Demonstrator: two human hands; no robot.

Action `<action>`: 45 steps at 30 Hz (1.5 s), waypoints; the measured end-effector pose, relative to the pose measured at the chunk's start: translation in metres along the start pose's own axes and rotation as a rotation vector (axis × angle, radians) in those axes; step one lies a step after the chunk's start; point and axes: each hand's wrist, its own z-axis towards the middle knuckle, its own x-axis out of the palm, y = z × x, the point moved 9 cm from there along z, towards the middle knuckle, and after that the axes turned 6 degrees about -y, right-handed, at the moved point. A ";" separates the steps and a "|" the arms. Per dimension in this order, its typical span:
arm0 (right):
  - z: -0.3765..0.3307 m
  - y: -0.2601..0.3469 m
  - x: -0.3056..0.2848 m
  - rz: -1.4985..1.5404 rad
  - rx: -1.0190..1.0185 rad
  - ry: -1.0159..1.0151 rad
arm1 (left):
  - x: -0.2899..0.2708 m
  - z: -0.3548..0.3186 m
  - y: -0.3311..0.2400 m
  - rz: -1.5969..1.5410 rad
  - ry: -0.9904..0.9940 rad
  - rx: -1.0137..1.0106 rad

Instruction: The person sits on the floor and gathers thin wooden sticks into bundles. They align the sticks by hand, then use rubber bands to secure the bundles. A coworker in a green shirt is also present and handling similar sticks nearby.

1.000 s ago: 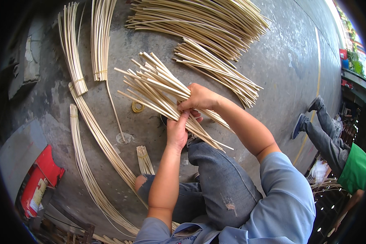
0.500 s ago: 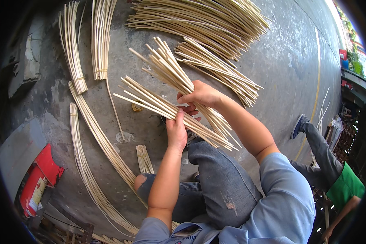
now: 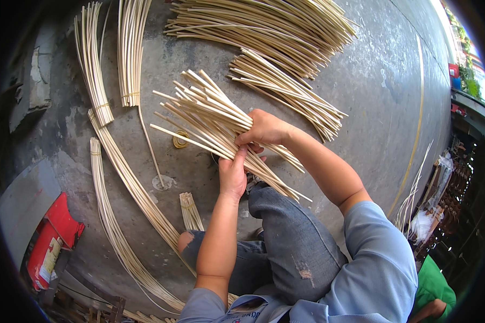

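A fanned bundle of pale cane sticks (image 3: 210, 116) is held above my knee in both hands. My right hand (image 3: 264, 130) grips the bundle from above near its middle. Just below it, my left hand (image 3: 233, 173) clasps the same sticks from underneath. The sticks splay out to the upper left and taper down to the lower right past my jeans.
Heaps of loose cane (image 3: 264, 27) lie on the concrete floor at the top. Tied cane bundles (image 3: 94, 81) and long strips (image 3: 118, 215) run down the left. A small coil (image 3: 180, 141) lies nearby. A red box (image 3: 51, 242) sits lower left. Another person in green (image 3: 434, 290) is lower right.
The bundle has been turned in my hands, its fanned end swinging up and to the left. The person at the right has moved lower in view.
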 end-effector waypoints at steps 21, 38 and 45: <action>0.003 -0.009 -0.006 0.083 -0.026 0.003 | -0.008 -0.002 0.000 0.039 0.015 -0.042; -0.002 0.009 0.002 -0.031 -0.089 0.005 | 0.007 0.001 0.006 0.056 0.118 -0.090; -0.005 0.011 0.001 -0.006 -0.034 0.010 | 0.002 -0.004 0.007 0.058 0.129 -0.088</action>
